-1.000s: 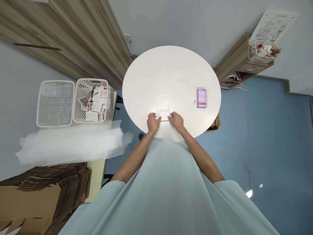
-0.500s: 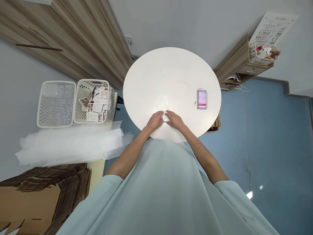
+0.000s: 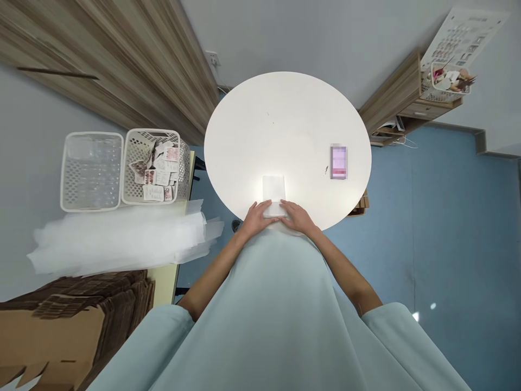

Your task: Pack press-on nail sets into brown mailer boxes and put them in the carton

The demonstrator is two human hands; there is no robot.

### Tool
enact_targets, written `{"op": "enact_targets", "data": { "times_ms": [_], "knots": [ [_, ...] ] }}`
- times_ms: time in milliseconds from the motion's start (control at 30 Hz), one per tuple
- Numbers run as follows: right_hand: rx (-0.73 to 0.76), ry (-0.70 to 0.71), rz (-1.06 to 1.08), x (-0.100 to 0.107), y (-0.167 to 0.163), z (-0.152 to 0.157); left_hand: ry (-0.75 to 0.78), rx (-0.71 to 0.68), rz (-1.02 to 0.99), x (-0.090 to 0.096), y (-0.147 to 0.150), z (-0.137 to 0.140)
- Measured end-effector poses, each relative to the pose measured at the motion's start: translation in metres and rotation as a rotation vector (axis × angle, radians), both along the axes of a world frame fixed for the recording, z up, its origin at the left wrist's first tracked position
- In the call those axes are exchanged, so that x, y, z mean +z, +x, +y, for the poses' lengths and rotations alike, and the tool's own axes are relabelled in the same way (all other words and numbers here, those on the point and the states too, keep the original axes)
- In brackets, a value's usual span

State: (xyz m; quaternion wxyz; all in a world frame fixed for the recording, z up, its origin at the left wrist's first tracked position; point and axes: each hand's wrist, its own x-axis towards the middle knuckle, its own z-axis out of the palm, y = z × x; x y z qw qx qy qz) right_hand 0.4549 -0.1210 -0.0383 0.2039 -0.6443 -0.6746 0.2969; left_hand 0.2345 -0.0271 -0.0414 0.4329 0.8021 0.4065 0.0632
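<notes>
A flat white packet (image 3: 274,188), which looks like a folded thin white sheet, lies at the near edge of the round white table (image 3: 287,103). My left hand (image 3: 257,216) grips its near left corner, fingers on top and thumb along the near edge. At the near right corner my right hand (image 3: 298,217) grips it in the same way, and the thumbs almost meet. Whether anything is wrapped inside the white sheet is hidden.
A phone with a blurred screen (image 3: 338,162) lies on the table's right side. To my left are a basket of small printed packets (image 3: 157,165), a basket of clear plastic items (image 3: 91,172), a pile of white sheets (image 3: 122,239) and stacked flat cardboard (image 3: 57,336).
Both hands have moved toward me, to the table's near edge, and the white packet has come with them. More of its flat, folded surface now shows beyond my fingers.
</notes>
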Motion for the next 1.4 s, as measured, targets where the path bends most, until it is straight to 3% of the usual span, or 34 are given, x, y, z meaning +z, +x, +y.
{"op": "enact_targets", "data": {
  "times_ms": [233, 467, 633, 700, 800, 933, 1200, 1400],
  "knots": [
    [-0.276, -0.13, 0.109, 0.004, 0.003, 0.029, -0.077, 0.266, 0.0, 0.0, 0.011, 0.029],
    [-0.458, -0.134, 0.178, -0.011, 0.005, 0.061, -0.082, 0.43, 0.076, -0.004, 0.032, 0.04],
    [-0.529, -0.178, 0.149, -0.011, 0.001, 0.067, -0.052, 0.467, 0.128, -0.005, 0.039, 0.038],
    [-0.476, -0.117, 0.057, -0.007, -0.001, 0.069, 0.07, 0.42, 0.121, -0.005, 0.039, 0.039],
    [-0.276, -0.014, -0.103, -0.003, -0.002, 0.073, 0.249, 0.196, 0.052, -0.008, 0.039, 0.043],
    [-0.069, -0.032, -0.155, -0.001, 0.001, 0.077, 0.258, -0.057, 0.039, -0.014, 0.042, 0.051],
    [0.046, -0.012, -0.253, 0.002, -0.013, 0.037, 0.287, -0.177, 0.048, -0.006, 0.019, 0.024],
    [0.055, -0.045, -0.193, 0.006, -0.025, 0.008, 0.183, -0.228, 0.066, 0.003, -0.005, 0.003]
  ]
}}
